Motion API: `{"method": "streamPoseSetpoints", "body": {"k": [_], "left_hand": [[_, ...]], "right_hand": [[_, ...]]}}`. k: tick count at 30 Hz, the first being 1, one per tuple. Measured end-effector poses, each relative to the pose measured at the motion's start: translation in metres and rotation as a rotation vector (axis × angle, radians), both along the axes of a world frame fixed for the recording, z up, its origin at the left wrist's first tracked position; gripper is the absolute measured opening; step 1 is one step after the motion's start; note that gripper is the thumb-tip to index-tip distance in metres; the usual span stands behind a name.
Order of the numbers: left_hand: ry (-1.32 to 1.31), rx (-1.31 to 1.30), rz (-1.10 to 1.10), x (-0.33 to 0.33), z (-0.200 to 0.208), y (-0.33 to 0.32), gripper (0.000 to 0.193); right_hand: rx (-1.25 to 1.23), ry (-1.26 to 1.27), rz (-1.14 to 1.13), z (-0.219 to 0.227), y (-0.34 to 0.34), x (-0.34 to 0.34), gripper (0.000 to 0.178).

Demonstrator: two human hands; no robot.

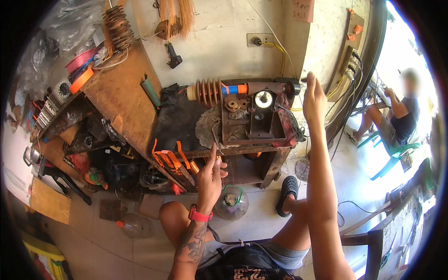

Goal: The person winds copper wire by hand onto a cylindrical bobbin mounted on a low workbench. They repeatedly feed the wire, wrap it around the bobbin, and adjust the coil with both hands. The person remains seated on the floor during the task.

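My left hand [211,179] is raised in front of the workbench's front edge, fingers stretched out, holding nothing. My right hand [315,100] is up to the right of a hand-built winding machine [254,136], beside the black knob [293,87] at its shaft end. Its fingers point upward and nothing shows in it; a gap to the knob is visible. Along the shaft sit a blue and orange sleeve [234,89] and a ribbed brown former [208,93]. A round white dial [263,99] faces up on the frame, next to small brown discs [235,103].
Orange strips [175,161] hang off the bench front. A large clear jug [232,205] stands on the floor between my legs. At left is a wooden cabinet [119,93]. Cables [347,84] run down the right wall. Another person [403,112] sits outside on a green chair [392,147].
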State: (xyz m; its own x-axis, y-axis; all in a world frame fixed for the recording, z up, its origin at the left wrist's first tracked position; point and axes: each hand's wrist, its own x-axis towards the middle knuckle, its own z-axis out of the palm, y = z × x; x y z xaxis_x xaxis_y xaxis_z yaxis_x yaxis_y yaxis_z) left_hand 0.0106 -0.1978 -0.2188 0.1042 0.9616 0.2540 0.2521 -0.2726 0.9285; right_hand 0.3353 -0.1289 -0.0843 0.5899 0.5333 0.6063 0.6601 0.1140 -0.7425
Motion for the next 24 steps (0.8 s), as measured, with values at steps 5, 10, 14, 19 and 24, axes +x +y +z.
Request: {"method": "streamPoseSetpoints", "body": {"k": [5,10,14,19,24], "left_hand": [[0.007,0.047,-0.013,0.003,-0.007,0.001,0.052],[0.002,0.131,0.033,0.004,-0.012,0.002,0.052],[0.038,0.100,0.018,0.003,-0.013,0.003,0.052],[0.059,0.046,0.029,0.003,-0.013,0.001,0.051],[0.024,0.059,0.023,0.000,-0.015,-0.003,0.051]], "right_hand": [[-0.005,0.067,0.033,-0.040,-0.026,0.000,0.051],[-0.005,0.042,0.018,-0.036,-0.035,-0.001,0.042],[-0.029,0.029,0.043,-0.033,-0.037,-0.004,0.040],[-0.017,0.008,0.032,-0.033,-0.037,-0.007,0.039],[-0.040,0.033,0.044,-0.034,-0.041,-0.011,0.039]]}}
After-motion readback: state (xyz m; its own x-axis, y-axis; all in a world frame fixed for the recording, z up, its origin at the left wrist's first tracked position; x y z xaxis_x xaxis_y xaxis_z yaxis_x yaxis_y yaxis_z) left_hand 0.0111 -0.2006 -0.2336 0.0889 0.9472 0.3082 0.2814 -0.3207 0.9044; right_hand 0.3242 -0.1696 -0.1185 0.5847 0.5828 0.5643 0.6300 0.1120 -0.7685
